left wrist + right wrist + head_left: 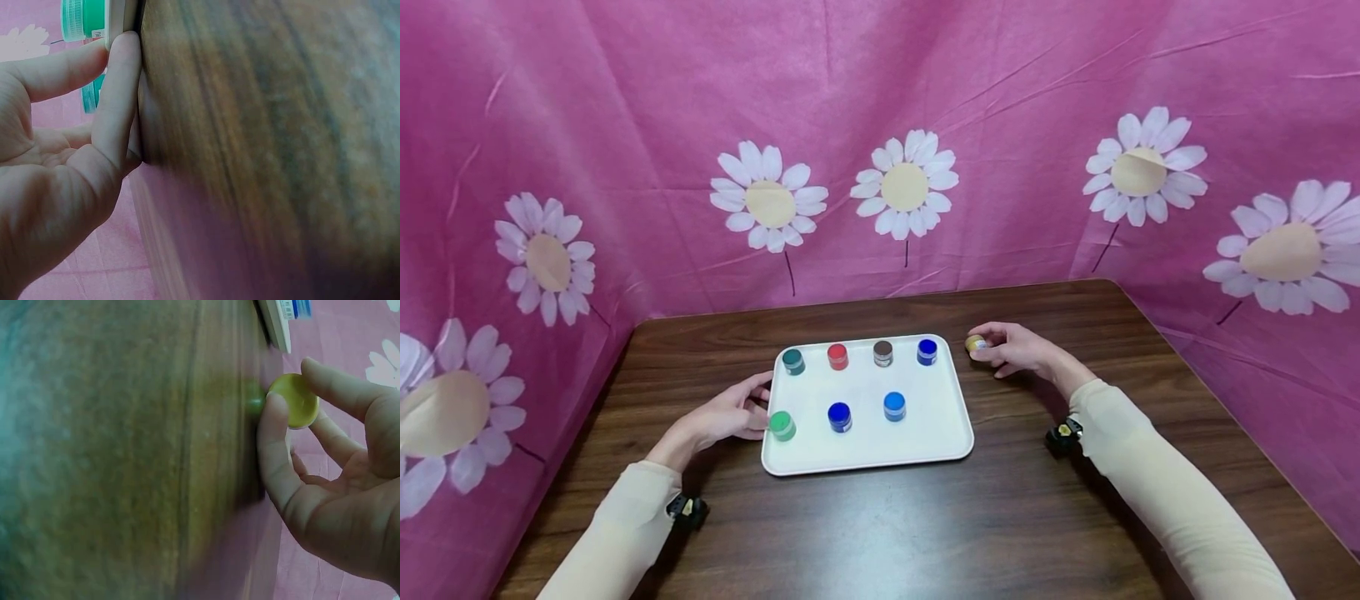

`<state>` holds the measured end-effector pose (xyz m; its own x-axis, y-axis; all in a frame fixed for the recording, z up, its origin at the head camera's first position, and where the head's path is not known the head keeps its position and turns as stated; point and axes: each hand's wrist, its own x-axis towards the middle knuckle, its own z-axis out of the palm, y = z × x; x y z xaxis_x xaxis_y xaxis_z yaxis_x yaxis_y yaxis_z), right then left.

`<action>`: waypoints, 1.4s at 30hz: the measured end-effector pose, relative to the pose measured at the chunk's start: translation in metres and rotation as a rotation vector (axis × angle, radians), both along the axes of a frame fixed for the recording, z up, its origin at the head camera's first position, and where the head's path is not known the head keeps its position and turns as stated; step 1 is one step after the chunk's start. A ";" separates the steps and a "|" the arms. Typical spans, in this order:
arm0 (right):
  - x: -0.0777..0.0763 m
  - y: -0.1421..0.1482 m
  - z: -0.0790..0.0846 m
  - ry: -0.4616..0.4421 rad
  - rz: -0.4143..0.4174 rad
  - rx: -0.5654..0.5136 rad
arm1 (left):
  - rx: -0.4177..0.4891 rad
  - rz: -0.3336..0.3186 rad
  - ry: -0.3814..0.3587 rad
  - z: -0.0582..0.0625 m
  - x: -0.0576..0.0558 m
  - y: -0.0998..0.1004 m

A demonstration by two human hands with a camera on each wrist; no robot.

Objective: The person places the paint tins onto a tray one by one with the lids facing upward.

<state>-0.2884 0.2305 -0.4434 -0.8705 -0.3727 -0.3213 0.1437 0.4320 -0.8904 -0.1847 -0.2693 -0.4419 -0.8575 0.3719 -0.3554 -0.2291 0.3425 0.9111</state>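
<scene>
On the table lies a white tray [865,454] bearing several small paint jars: dark green [793,361], red [838,357], brown [883,353] and dark blue [927,352] along the far side. Light green [782,426], another dark blue [839,417] and light blue [894,406] jars form the nearer row. My left hand [730,412] grips the tray's left edge, thumb and finger at the rim in the left wrist view. Right of the tray, my right hand [1018,350] pinches a yellow paint jar [297,400] between thumb and fingers. Its lid faces the right wrist camera, so the jar is tipped.
The brown wood-grain table [865,533] carries the tray near its middle. A pink curtain [880,75] with large white daisies surrounds the far side and both flanks of the table.
</scene>
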 end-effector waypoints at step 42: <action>0.015 0.009 -0.004 -0.069 -0.019 -0.200 | 0.033 -0.016 0.003 -0.001 0.002 -0.001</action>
<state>-0.2731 0.2395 -0.4478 -0.8565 -0.4188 -0.3018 0.2141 0.2438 -0.9459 -0.1830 -0.2698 -0.4425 -0.8524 0.3972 -0.3400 -0.2206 0.3164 0.9226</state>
